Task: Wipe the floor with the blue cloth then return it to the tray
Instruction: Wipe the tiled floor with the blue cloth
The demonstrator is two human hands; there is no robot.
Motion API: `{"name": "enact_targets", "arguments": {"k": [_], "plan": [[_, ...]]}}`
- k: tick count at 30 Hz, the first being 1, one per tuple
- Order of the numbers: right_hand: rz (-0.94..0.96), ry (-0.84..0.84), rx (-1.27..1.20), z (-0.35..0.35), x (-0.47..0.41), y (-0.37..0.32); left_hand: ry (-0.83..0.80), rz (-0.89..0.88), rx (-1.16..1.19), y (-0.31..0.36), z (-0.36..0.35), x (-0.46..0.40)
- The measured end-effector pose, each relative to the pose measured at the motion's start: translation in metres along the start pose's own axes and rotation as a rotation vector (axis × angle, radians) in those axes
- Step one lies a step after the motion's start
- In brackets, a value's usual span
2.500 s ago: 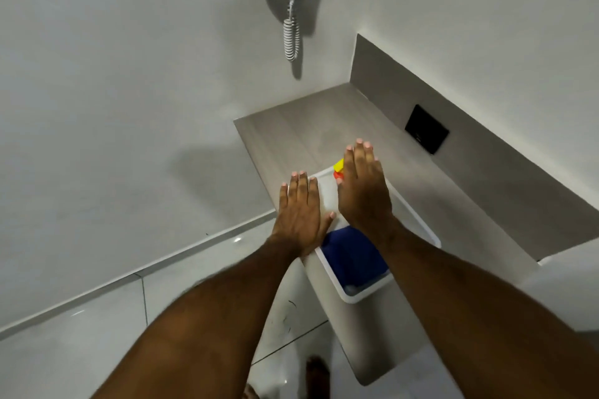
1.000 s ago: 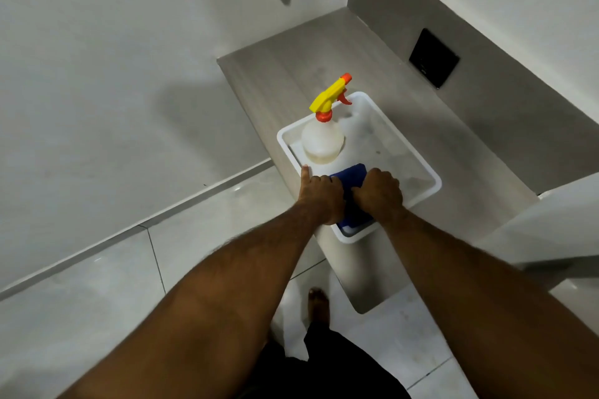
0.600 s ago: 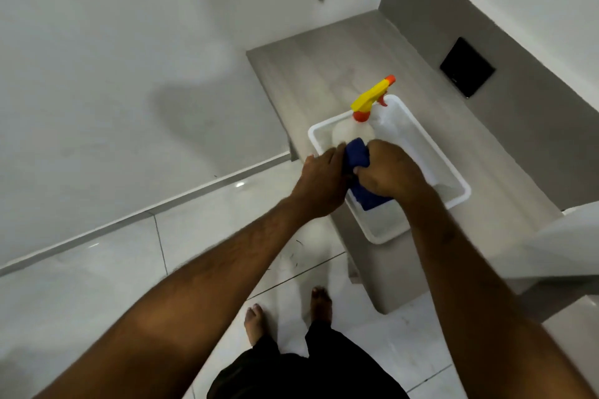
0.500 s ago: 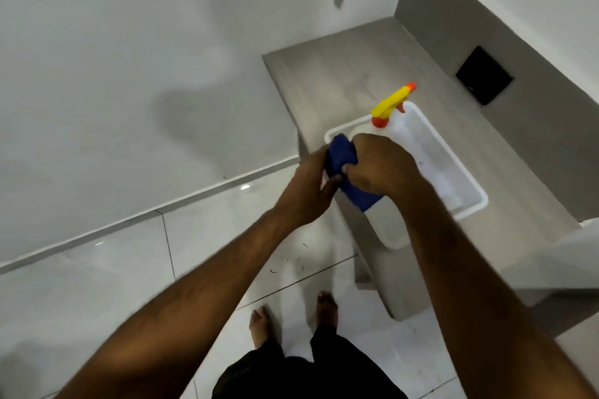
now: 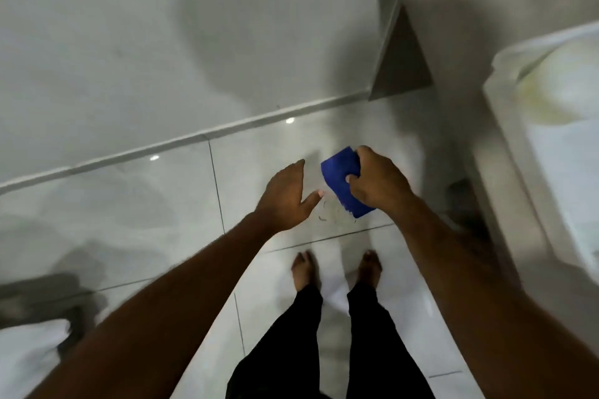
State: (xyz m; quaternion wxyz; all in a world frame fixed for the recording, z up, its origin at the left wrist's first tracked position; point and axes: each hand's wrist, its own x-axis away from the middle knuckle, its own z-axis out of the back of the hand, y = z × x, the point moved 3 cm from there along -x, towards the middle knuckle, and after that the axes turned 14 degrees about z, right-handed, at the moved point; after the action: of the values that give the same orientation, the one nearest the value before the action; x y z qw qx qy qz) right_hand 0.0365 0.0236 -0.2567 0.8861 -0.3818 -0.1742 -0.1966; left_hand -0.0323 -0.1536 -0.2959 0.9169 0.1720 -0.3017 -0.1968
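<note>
My right hand (image 5: pixel 379 183) grips the folded blue cloth (image 5: pixel 340 176) in the air above the glossy white floor tiles (image 5: pixel 259 152). Just left of the cloth, my left hand (image 5: pixel 287 196) is open with spread fingers and holds nothing. The white tray (image 5: pixel 505 152) sits on the counter at the right edge of the view, blurred, with the pale body of the spray bottle (image 5: pixel 564 91) inside it. A few small dark specks lie on the tile (image 5: pixel 334 217) below the cloth.
My bare feet (image 5: pixel 337 269) stand on the tiles just below my hands. The grey counter's side panel (image 5: pixel 402 65) meets the wall and white skirting (image 5: pixel 194 139). A dark and white object (image 5: pixel 39 317) lies at the lower left, blurred.
The cloth has come out of the tray and down toward the floor in my right hand. My left hand has let go of it. My view has dropped from the counter to the tiles.
</note>
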Motion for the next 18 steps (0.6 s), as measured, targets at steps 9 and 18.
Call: {"name": "enact_targets", "arguments": {"k": [9,18], "plan": [[-0.104,-0.065,-0.013,-0.252,-0.134,0.222,-0.122,0.075,-0.437,-0.166,-0.279,-0.124],[-0.009,-0.232,-0.080,-0.414,-0.213,0.367,-0.226,0.141,-0.513,-0.303,-0.453,-0.183]]}}
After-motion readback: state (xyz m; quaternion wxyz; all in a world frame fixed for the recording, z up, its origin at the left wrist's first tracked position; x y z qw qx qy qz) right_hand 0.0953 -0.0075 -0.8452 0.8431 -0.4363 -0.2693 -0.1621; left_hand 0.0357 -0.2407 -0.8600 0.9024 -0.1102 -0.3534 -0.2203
